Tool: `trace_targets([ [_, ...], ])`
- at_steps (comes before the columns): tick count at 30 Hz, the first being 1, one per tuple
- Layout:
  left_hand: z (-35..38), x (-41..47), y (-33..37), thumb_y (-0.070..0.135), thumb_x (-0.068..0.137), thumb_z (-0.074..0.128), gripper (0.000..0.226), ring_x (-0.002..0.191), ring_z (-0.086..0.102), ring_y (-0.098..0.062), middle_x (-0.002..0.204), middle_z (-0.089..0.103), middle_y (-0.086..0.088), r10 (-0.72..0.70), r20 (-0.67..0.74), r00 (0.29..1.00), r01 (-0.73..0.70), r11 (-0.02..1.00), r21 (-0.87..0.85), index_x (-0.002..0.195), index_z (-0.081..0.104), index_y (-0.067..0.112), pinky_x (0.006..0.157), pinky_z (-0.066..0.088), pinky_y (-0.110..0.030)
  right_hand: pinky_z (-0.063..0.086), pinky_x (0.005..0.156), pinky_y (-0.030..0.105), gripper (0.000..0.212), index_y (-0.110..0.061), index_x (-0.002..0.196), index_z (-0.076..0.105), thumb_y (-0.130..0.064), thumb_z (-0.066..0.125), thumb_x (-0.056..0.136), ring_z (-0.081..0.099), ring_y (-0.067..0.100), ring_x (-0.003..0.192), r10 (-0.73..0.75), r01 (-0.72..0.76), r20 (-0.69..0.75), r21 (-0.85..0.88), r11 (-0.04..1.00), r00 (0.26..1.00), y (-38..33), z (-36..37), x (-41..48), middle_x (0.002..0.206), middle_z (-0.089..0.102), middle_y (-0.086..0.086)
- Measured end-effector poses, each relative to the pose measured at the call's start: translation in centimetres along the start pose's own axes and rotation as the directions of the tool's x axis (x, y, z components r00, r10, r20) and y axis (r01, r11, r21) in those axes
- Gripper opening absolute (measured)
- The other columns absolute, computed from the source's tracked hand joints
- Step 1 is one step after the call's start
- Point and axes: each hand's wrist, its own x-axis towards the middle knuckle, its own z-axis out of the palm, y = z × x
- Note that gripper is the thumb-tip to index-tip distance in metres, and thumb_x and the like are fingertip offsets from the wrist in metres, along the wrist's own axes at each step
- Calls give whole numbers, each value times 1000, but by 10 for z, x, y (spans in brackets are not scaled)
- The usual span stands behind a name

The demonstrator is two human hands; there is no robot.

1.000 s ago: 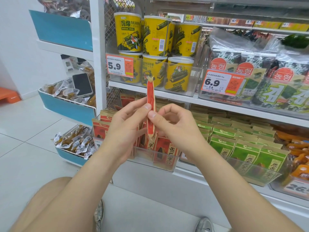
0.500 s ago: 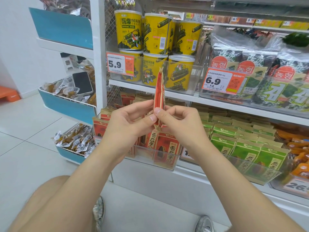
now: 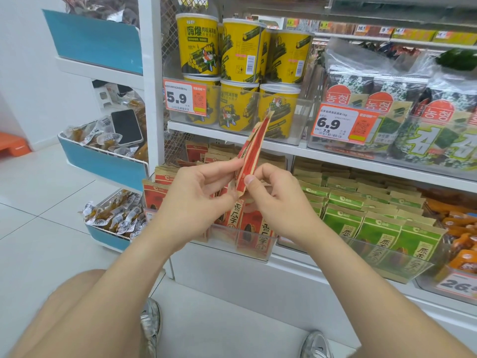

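Pinched edge-on at frame centre, tilted toward upper right: red packet [image 3: 254, 148], with left grip [image 3: 196, 195] and right grip [image 3: 278, 200] both closed on it, above clear bin [image 3: 227, 235] of like packets.

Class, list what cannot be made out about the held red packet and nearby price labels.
Head view: front of the flat red-and-tan paper packet, turned edge-on; left hand and right hand cover its lower end.
Head view: white price label starting 26, cut by the right edge.
Head view: fine print on the orange 6.9 price tag, too small.
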Motion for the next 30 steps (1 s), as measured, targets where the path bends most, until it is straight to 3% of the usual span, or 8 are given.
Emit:
trace_targets([
  [7, 3, -3, 0, -18, 85, 72, 62, 122, 71, -4, 124, 79, 11, 11, -65, 998, -5, 995, 97, 133, 75, 20, 101, 61, -31, 64, 72, 58, 22, -18, 91, 61, -30, 59, 109, 79, 26, 72, 0, 2, 32, -47, 999, 999, -2, 1, -4, 84, 79, 11],
  [11, -1, -2, 4, -18, 81, 74, 55, 115, 74, -2, 116, 81, 12, 11, -118, 993, 1, 995, 104, 120, 80, 20, 81, 65, -24, 64, 73, 57, 21, -17, 93, 59, -30, 59, 109, 80, 20, 72, 13, -9, 58, -67, 998, 998, -6, -1, -4, 88, 79, 11],
  [16, -6, 0, 3, -12, 77, 82, 44, 110, 76, -4, 116, 81, 12, -16, -157, 987, 23, 999, 48, 110, 82, 17, 82, 63, -22, 66, 77, 56, 19, -14, 101, 65, -30, 61, 109, 81, 21, 82, 41, -43, 84, 29, 999, 996, -7, -1, -3, 94, 80, 5],
  [21, -8, 1, 1, -16, 78, 80, 47, 112, 76, -5, 115, 81, 9, -35, -151, 988, 44, 997, 59, 112, 80, 16, 86, 65, -27, 66, 84, 51, 8, -14, 96, 68, -17, 74, 99, 81, 21, 79, 96, -101, 99, 50, 994, 991, -11, -3, -5, 94, 82, -6],
  [30, -8, 2, 2, -13, 74, 83, 47, 112, 75, -4, 116, 80, 13, -24, -141, 990, 35, 997, 70, 111, 81, 17, 91, 63, -27, 63, 94, 51, 12, -14, 98, 72, -11, 82, 91, 82, 16, 84, 140, -151, 129, 81, 985, 982, -17, -8, -9, 97, 83, -3],
])
